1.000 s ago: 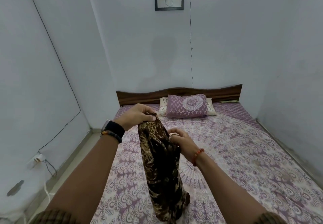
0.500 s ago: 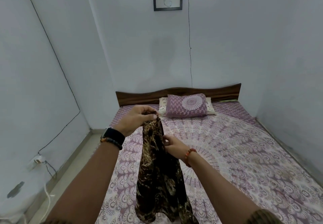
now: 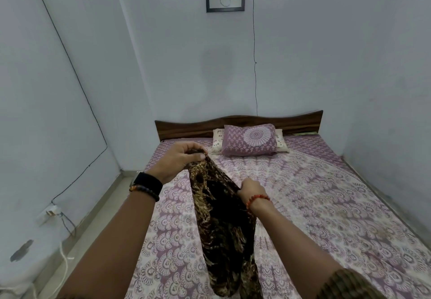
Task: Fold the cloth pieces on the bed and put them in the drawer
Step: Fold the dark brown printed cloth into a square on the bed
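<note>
A dark brown and gold patterned cloth (image 3: 221, 219) hangs in the air above the bed (image 3: 326, 205), which has a purple and white printed sheet. My left hand (image 3: 179, 161) pinches the cloth's top corner at the higher point. Lower and to the right, my right hand (image 3: 250, 190) grips the cloth's right edge. The rest of the cloth drapes down between my forearms to the bottom of the view. No drawer is in view.
A purple pillow (image 3: 249, 139) lies on a white pillow against the wooden headboard (image 3: 298, 120). Grey walls close in on the left, back and right. A strip of floor (image 3: 93, 224) with a power strip (image 3: 52, 210) and cables runs along the bed's left side.
My right hand slid down along the cloth's right edge, away from my left hand. The cloth spread out a little between them. My left hand stayed at the top corner.
</note>
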